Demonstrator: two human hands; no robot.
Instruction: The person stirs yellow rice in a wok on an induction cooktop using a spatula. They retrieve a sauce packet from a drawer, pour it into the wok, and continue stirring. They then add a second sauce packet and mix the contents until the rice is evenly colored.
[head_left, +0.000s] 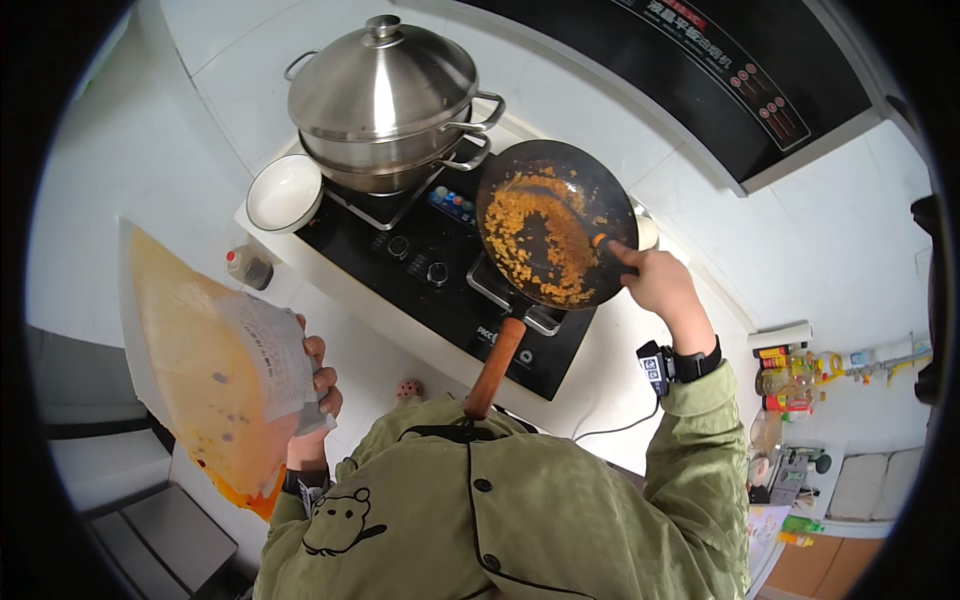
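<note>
My left hand (324, 382) grips the gathered neck of a large translucent plastic bag (195, 322), held up at the left. Orange oily residue shows along the bag's lower edge, and a printed label is on its side. My right hand (664, 285) holds a cooking utensil, probably a spatula, by its orange-marked handle (600, 240); the working end is blurred over the food. Crumbly orange-yellow food (517, 210) is spread round the inside of a dark wok (619, 195). The wok sits over the right burner, its wooden handle (496, 367) pointing towards me.
A lidded stainless steel steamer pot (382, 90) stands on the left burner of the black gas hob (360, 255). Beside it is a white bowl (285, 195). The range hood (675, 67) overhangs from above right. A bottle (250, 268) stands low at left; several condiment bottles (784, 379) are far right.
</note>
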